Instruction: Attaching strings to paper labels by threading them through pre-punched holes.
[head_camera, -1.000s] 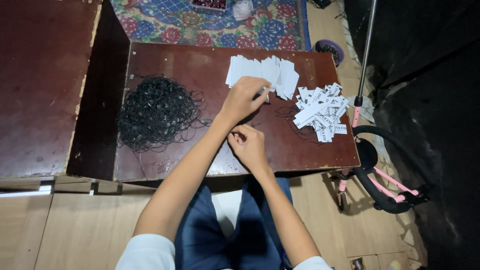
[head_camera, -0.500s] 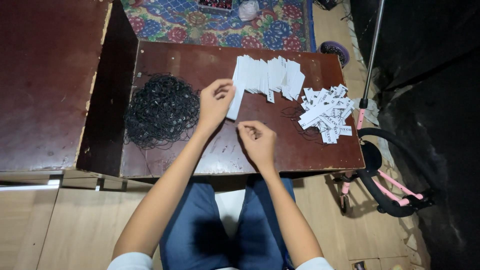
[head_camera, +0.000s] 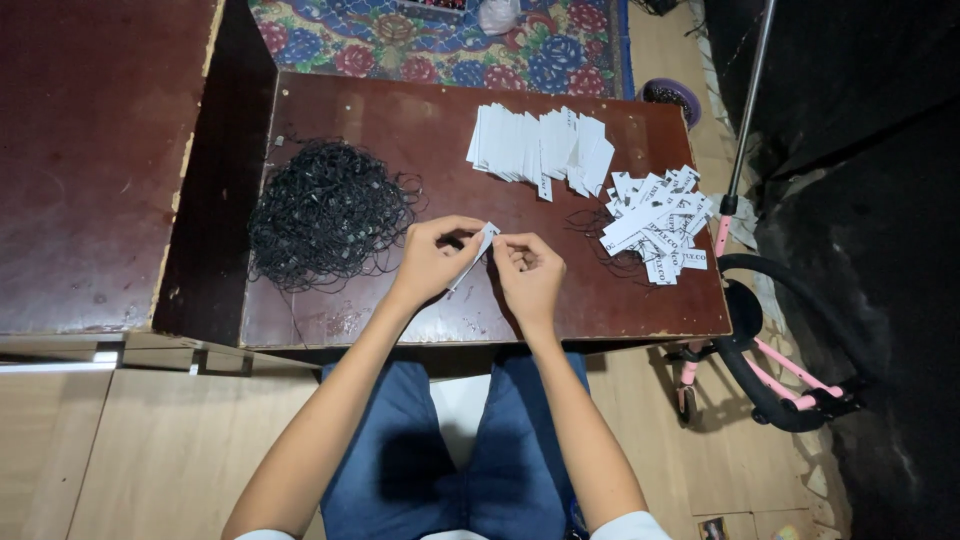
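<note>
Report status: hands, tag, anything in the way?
Both hands, left hand and right hand, pinch one white paper tag above the table. Black string pile left; nothing between.

Cord heap lies left on table, tag stacks right.

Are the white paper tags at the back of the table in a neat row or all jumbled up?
Neat row: the white tags lie overlapped, fanned side by side. The printed tags to their right are jumbled.
</note>
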